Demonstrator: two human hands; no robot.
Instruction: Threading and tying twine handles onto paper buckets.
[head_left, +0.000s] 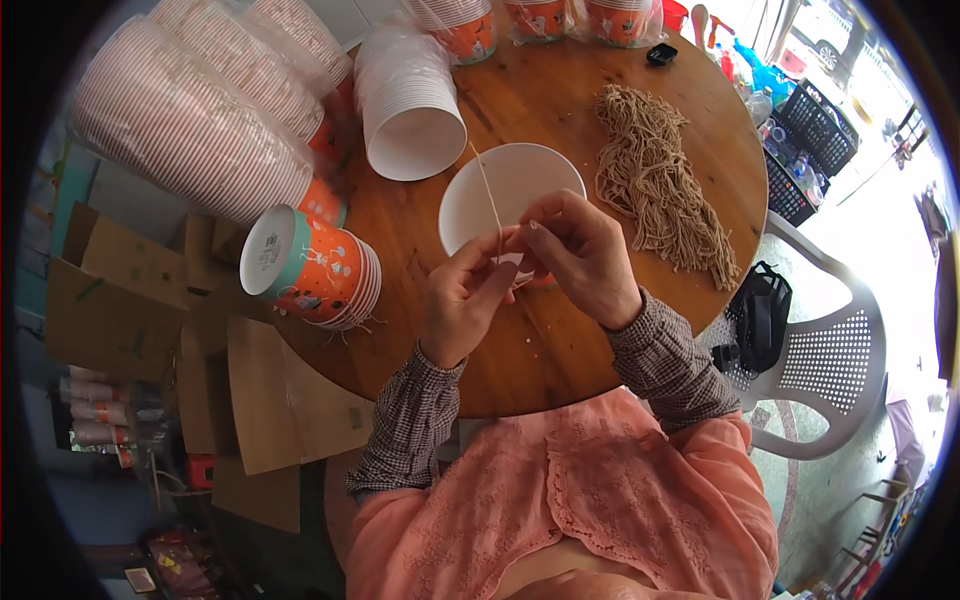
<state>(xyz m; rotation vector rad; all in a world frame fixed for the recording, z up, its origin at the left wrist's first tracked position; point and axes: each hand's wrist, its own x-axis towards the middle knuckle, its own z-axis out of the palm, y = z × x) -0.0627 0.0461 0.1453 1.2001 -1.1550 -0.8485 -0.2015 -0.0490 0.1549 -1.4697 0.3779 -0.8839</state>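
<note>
Over the near rim of a white-lined paper bucket my two hands meet, fingertips close together. A thin beige string rises from the fingers of my left hand, which is closed on it. Fingers and thumb pinched, my right hand is right beside the left fingertips; what lies between its fingers is too small to make out. The bucket stands on the round wooden table with its mouth up, its near side partly hidden by my hands. To the right lies a long heap of beige strings.
A stack of orange buckets lies tipped at the left edge of the wooden table. Bagged bucket stacks crowd the far left, near another white stack. Cardboard boxes stand at left, a plastic chair at right.
</note>
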